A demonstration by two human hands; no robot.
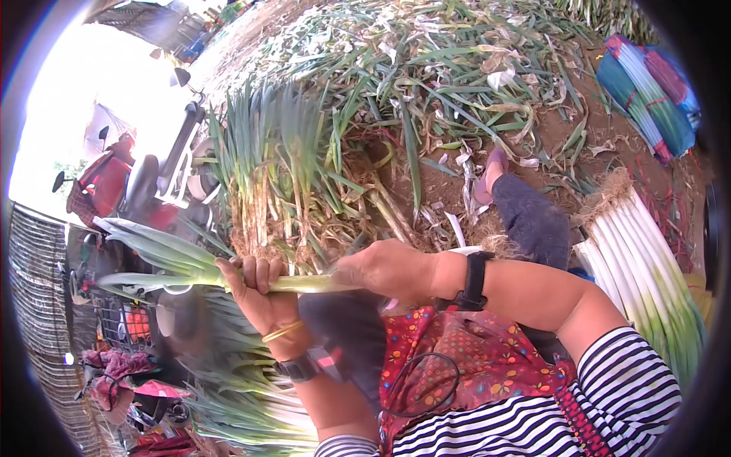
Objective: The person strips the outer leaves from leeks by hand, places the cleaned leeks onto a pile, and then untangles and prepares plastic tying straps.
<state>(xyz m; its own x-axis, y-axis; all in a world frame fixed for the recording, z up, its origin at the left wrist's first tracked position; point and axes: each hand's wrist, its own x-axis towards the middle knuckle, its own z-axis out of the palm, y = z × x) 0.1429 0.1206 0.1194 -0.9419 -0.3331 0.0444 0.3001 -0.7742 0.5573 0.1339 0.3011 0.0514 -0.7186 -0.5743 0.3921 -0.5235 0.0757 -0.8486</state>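
Note:
A green onion stalk point(304, 284) lies crosswise in front of my body, its green leaves fanning out to the left. My left hand point(263, 297) is wrapped round it where the leaves begin to spread. Closed on the stalk's other end is my right hand point(392, 270), slightly blurred, and it hides that end. Just beyond my hands stands an upright bunch of untrimmed onions point(266, 164) with brown roots. Below my left forearm lies a pile of onions point(244, 381) with green leaves and pale stems.
Cleaned white onions point(640, 259) lie at the right. A blue-wrapped bundle point(647, 95) is at the upper right. Stripped leaves point(457, 61) cover the ground ahead. Parked motorbikes point(137, 183) stand at the left, one with a wire basket point(126, 324).

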